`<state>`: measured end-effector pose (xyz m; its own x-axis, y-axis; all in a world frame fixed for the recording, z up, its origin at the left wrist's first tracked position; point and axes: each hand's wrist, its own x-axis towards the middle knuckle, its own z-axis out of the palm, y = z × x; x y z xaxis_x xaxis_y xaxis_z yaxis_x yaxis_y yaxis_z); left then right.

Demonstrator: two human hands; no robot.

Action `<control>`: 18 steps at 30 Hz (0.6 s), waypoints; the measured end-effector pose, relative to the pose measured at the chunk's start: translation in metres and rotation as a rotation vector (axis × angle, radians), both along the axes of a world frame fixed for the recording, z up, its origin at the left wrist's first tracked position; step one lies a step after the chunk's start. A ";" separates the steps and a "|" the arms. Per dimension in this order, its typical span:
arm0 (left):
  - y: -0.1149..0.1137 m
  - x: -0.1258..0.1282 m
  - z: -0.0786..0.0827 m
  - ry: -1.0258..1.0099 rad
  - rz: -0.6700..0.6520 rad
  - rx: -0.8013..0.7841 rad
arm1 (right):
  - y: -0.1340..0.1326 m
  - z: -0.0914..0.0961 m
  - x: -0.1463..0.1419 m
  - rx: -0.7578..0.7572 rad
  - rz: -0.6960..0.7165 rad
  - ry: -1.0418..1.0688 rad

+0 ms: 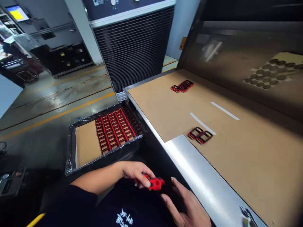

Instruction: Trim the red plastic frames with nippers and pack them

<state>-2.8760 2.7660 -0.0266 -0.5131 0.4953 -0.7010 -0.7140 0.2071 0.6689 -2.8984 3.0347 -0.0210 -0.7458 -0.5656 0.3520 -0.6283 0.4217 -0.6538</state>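
My left hand (137, 172) is closed around a red and black plastic part (156, 183), held low in front of my body. Thumb and finger apart, my right hand (187, 205) is just to the right of that part, with nothing visible between its fingers. Two red and black frame-shaped parts (200, 135) lie on the brown sheet (248, 157) at the near edge of the bench. A further small group of such parts (182, 85) rests toward the back of it.
Left of the bench, a black-lined tray (71, 151) holds rows of red and black parts (115, 129) on brown board. White strips (202, 123) mark the sheet. A metal edge (189, 157) borders the bench. A ribbed dark machine panel (134, 50) stands behind; round shapes reflect on the right.
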 end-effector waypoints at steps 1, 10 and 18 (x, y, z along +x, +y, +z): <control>-0.025 0.005 0.000 0.023 0.060 -0.086 | -0.003 -0.001 -0.002 0.013 0.037 -0.003; -0.230 0.101 -0.013 -0.151 0.271 -1.003 | -0.003 -0.015 0.003 0.067 0.047 -0.163; -0.195 0.156 -0.060 -0.248 0.143 -1.023 | -0.016 -0.013 -0.002 0.074 0.108 -0.262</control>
<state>-2.7198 2.5711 -0.0867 -0.3051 -0.4429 -0.8431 -0.8689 0.4918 0.0561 -2.9000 3.0191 -0.0337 -0.7398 -0.6637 0.1103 -0.4862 0.4141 -0.7695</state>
